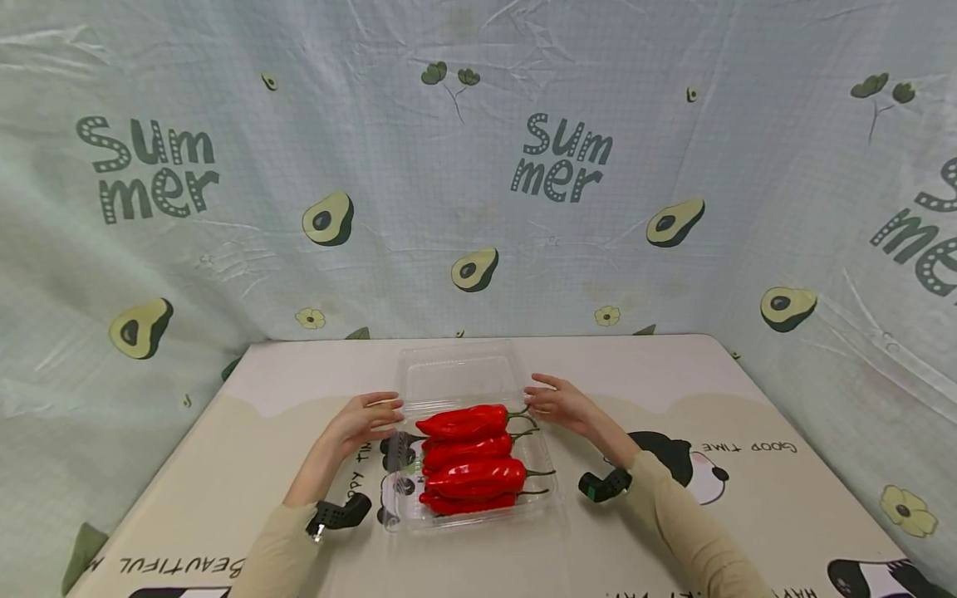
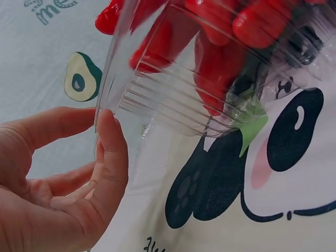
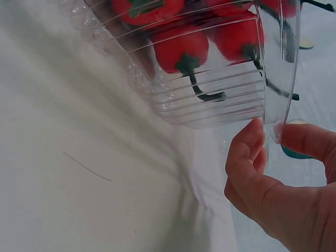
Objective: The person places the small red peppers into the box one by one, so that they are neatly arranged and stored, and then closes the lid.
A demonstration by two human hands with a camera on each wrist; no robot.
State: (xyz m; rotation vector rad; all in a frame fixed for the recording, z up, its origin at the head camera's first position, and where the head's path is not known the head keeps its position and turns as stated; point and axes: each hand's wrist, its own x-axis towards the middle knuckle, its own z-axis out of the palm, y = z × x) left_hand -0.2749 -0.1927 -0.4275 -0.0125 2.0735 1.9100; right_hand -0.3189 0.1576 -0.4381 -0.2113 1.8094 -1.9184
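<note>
A clear plastic clamshell box (image 1: 419,519) sits in front of me with its lid (image 1: 463,374) folded back, away from me. Several glossy red peppers (image 1: 475,477) with green stems lie in its base, stems pointing right. My left hand (image 1: 365,422) is at the box's far left corner; in the left wrist view its thumb and fingers (image 2: 113,157) pinch the plastic rim. At the far right corner, my right hand (image 1: 562,405) likewise pinches the rim, as its fingers (image 3: 247,157) show in the right wrist view.
The table is covered by a cream cloth (image 1: 314,407) printed with cartoon dogs and words. A pale sheet (image 1: 404,208) with avocado prints hangs behind the table and along its sides. A black camera mount sits on each wrist.
</note>
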